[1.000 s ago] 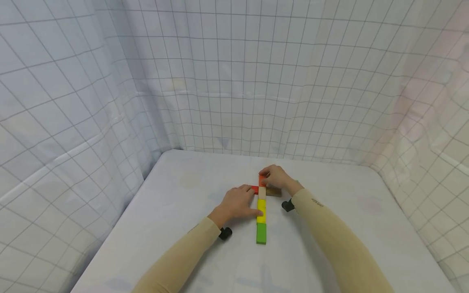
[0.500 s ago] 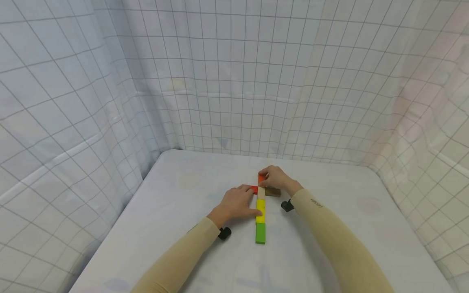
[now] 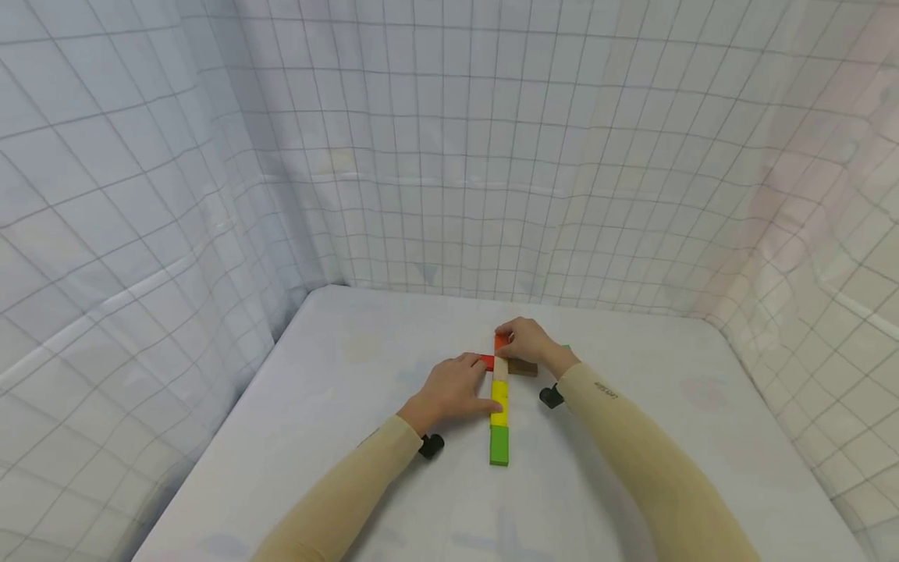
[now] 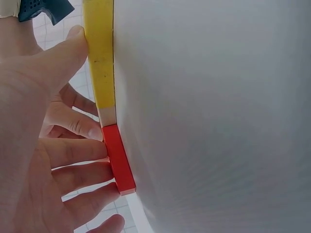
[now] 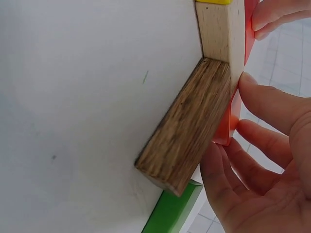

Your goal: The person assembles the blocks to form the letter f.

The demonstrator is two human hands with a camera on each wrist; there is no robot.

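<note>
Orange block: it sits at the far tip of a cross of blocks on the table [image 3: 702, 414], its point being [image 3: 502, 342]; its long axis seems to run with the upright, toward the far edge.
Right hand: the nearer of the two, it [image 3: 531, 341] comes in from the right-hand side, thumb at the near end and fingers at the far end, pinching the orange block between them.
Pale wood block: next nearer the person [image 3: 500, 369], in line with the orange one; the two ends look touching or nearly so.
Arms of the cross: the red block [image 3: 488, 362] points toward the left edge, the brown block [image 3: 523, 368] toward the right edge, its inner end against the pale wood.
Left hand: fairly straight fingers rest along the red block, thumb set apart against the yellow section [image 3: 499, 390]; the hand [image 3: 453, 390] grips nothing.
Stem: yellow, then a green block [image 3: 499, 445] pointing toward the near edge.
Second green block: partly hidden behind the right wrist [image 5: 170, 212], beyond the brown block's outer end.
Room: tabletop runs on from the orange block to the far edge, and more widely toward both far corners; the left hand and brown block crowd the near side.
</note>
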